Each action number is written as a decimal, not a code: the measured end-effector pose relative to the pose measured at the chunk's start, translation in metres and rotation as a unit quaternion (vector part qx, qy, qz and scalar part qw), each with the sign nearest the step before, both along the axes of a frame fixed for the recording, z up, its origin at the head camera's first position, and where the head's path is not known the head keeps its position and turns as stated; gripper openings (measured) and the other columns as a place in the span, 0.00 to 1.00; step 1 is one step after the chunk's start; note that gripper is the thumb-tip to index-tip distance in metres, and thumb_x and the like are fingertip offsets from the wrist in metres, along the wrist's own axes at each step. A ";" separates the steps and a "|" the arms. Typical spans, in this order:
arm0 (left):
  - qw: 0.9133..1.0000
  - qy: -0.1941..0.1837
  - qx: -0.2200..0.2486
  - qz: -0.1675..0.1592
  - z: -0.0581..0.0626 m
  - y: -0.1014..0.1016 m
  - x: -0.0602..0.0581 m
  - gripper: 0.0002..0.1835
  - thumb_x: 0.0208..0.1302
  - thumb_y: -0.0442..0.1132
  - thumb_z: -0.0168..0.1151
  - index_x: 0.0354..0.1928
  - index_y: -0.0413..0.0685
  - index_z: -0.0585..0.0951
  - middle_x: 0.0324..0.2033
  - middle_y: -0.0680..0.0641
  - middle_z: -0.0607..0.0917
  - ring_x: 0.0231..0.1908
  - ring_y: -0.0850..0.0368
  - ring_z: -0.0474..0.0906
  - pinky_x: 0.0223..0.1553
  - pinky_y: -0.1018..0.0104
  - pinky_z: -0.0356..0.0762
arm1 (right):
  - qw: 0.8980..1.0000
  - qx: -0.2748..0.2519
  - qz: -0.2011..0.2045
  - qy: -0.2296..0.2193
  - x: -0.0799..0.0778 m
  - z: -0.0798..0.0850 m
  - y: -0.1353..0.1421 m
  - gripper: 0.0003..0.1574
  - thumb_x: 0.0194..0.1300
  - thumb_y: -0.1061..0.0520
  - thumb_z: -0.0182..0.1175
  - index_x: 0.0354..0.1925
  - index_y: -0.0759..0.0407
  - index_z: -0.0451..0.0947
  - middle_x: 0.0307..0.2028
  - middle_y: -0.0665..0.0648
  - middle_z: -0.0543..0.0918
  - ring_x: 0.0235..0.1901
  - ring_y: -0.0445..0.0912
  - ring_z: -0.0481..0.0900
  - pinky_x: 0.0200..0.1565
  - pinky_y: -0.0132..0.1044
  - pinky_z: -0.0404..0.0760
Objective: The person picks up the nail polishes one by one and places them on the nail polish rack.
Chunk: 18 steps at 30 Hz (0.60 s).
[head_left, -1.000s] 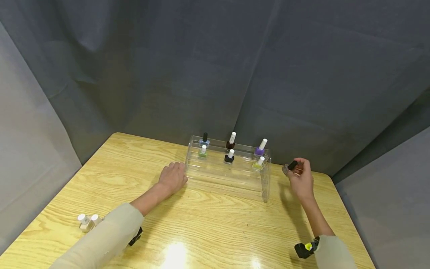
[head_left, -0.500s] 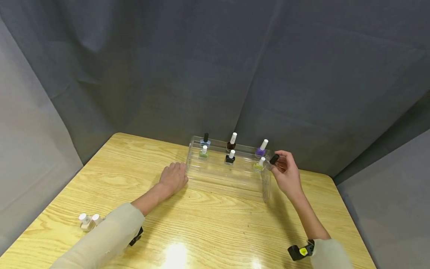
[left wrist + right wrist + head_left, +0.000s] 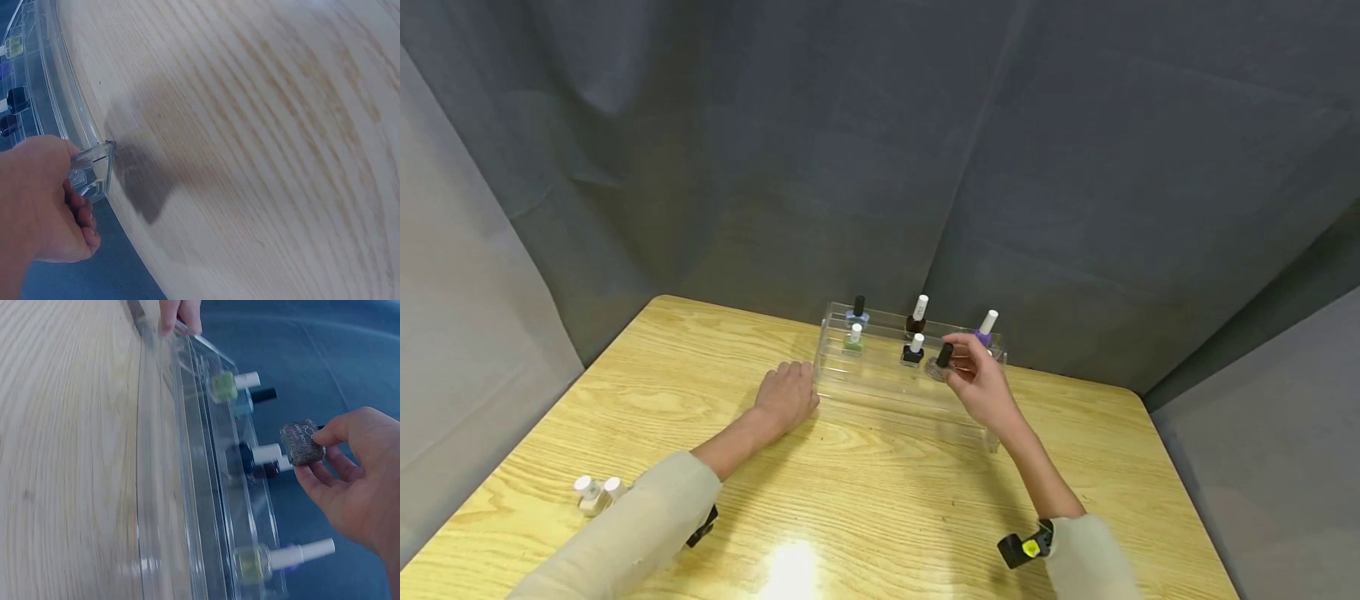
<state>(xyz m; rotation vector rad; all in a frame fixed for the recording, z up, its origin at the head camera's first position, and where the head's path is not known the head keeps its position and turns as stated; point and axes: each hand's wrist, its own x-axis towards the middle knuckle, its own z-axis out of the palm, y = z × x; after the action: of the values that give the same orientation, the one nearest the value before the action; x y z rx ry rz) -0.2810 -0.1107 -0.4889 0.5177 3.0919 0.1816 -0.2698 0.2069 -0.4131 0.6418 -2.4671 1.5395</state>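
Between the thumb and fingers of my right hand (image 3: 985, 390) is a nail polish bottle (image 3: 302, 443) with dark glitter polish and a black cap. It hangs over the front row of a clear acrylic stepped rack (image 3: 887, 396), to the right of the black polish bottle (image 3: 912, 354). My left hand (image 3: 40, 200) grips the rack's left end with curled fingers. Also in the front row are a green bottle (image 3: 853, 340) and a yellow-green one (image 3: 253, 564), the latter mostly behind my right hand in the head view. Behind stand blue (image 3: 857, 315), dark red (image 3: 915, 321) and purple (image 3: 983, 336) bottles.
Two pale bottles with white caps (image 3: 592, 493) stand at the table's left, partly behind my left sleeve (image 3: 625, 525). The rack stands near the back edge of the wooden table (image 3: 865, 508), in front of a dark grey curtain (image 3: 820, 167).
My right hand has carried the glitter nail polish bottle leftward, from beside the rack's right end to over its front row. My left hand stays on the rack.
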 end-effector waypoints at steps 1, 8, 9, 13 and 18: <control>1.000 -0.001 0.000 -0.001 0.000 0.000 0.000 0.11 0.76 0.43 0.51 0.36 0.45 0.65 0.29 0.48 0.68 0.33 0.51 0.64 0.32 0.62 0.65 | 1.000 0.001 0.001 -0.003 -0.001 -0.001 -0.005 0.28 0.64 0.78 0.57 0.61 0.65 0.69 0.52 0.70 0.76 0.52 0.62 0.78 0.52 0.40 0.79; 1.000 -0.003 -0.006 -0.001 0.001 -0.001 0.000 0.12 0.76 0.44 0.52 0.36 0.46 0.64 0.29 0.48 0.68 0.33 0.52 0.64 0.32 0.62 0.65 | 1.000 -0.015 0.023 -0.006 0.003 0.006 -0.046 0.27 0.61 0.81 0.55 0.58 0.71 0.69 0.48 0.75 0.77 0.50 0.66 0.78 0.53 0.55 0.77; 1.000 -0.003 -0.006 -0.002 0.001 -0.001 0.000 0.12 0.76 0.44 0.52 0.36 0.46 0.64 0.29 0.48 0.68 0.33 0.52 0.64 0.32 0.62 0.65 | 1.000 -0.015 0.027 -0.006 0.005 0.008 -0.052 0.27 0.61 0.82 0.54 0.58 0.72 0.69 0.48 0.75 0.76 0.50 0.67 0.78 0.54 0.56 0.77; 1.000 -0.004 0.000 -0.004 0.001 -0.001 0.000 0.13 0.76 0.44 0.52 0.36 0.46 0.64 0.29 0.48 0.68 0.32 0.52 0.64 0.31 0.62 0.64 | 0.999 -0.003 0.033 0.002 0.007 0.012 -0.070 0.26 0.60 0.82 0.54 0.57 0.73 0.69 0.46 0.75 0.77 0.48 0.67 0.78 0.53 0.55 0.77; 1.000 -0.005 0.003 -0.005 0.000 0.000 0.001 0.12 0.76 0.43 0.51 0.36 0.46 0.63 0.29 0.48 0.68 0.33 0.52 0.64 0.31 0.63 0.64 | 0.999 -0.012 0.036 -0.009 -0.012 -0.014 -0.081 0.28 0.60 0.82 0.53 0.58 0.69 0.69 0.47 0.72 0.78 0.49 0.64 0.78 0.53 0.54 0.78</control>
<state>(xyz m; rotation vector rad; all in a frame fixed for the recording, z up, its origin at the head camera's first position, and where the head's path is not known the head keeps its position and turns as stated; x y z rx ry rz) -0.2804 -0.1109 -0.4888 0.5300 3.0802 0.1921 -0.2821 0.1256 -0.4271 0.7237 -2.4603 1.6050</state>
